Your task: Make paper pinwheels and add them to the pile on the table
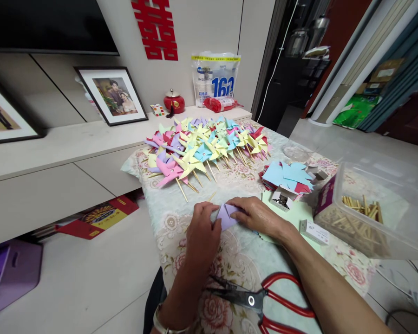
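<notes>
A purple sheet of paper (226,221) with cuts in it is held low over the flowered tablecloth. My left hand (202,232) pinches its left edge with thumb and fingers. On its right side, the fingers of my right hand (254,214) close over the paper. Red-handled scissors (254,300) lie near me, below both hands. Beyond the hands, many finished paper pinwheels (204,152) on wooden sticks are heaped in several colours. A stack of cut paper (286,176), blue on top, sits to the right, beside an open small box of dark metal fasteners (281,199).
A clear plastic bin (355,227) of wooden sticks stands at the right edge. Near it are a small white box (314,232) and pale green paper (301,214). Behind the table, a white cabinet (101,139) holds a framed photo (111,95), a red jar (174,102) and a bag (215,80).
</notes>
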Available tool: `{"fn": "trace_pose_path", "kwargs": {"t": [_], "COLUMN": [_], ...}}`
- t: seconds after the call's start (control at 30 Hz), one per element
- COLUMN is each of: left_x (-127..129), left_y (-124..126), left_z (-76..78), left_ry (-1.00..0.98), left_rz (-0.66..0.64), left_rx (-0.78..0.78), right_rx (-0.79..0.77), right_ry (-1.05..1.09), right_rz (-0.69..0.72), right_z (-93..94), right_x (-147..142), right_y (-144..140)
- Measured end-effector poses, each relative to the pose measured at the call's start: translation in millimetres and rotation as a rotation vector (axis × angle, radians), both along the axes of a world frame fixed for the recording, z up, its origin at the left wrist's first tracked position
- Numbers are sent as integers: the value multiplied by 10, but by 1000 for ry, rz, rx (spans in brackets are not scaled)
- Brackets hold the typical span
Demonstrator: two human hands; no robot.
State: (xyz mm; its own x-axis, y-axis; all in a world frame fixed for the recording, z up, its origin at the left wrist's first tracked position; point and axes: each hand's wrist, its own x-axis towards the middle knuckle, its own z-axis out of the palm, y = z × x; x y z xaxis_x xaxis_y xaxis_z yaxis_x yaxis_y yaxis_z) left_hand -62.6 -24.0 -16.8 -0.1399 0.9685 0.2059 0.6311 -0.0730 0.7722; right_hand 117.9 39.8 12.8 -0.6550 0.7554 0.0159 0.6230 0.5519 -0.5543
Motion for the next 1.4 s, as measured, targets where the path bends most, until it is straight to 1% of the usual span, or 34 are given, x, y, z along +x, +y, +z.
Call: {"fn": "trace_pose_path", "kwargs": {"t": [0.2,0.4,0.47,0.53,0.63,0.7,0.73,0.87,0.97,1.17,1.3,1.4], "left_x": [12,60,65,66,80,100,111,123,99,56,36,60], "left_y": [-9,-40,-57,-82,-149,-223,-268,-453,-528,-526,-513,-491], "left_z": [-38,-9,-12,-27,-63,-90,-105,-157,-182,-176,-162,-143], "left_ry": [128,316,432,551,640,654,657,661,654,630,615,617], "left_rz": [21,55,45,8,-98,-161,-173,-216,-235,-252,-278,-264], "left_rx": [-16,-59,-6,98,277,351,364,287,270,242,206,187], "right_rx": [70,100,110,121,122,119,117,95,61,35,30,27], "right_ry": [-125,-233,-256,-271,-290,-299,-300,-268,-224,-177,-166,-155], "right_rz": [-45,-88,-100,-110,-128,-137,-140,-155,-167,-167,-186,-193], "right_z": [13,49,50,42,26,20,18,8,-25,-98,-90,-80], "right_x": [-73,-113,-112,-109,-104,-103,-103,-99,-81,-36,-35,-38], "right_y": [-38,-55,-54,-50,-46,-46,-47,-48,-32,2,-3,-8]}}
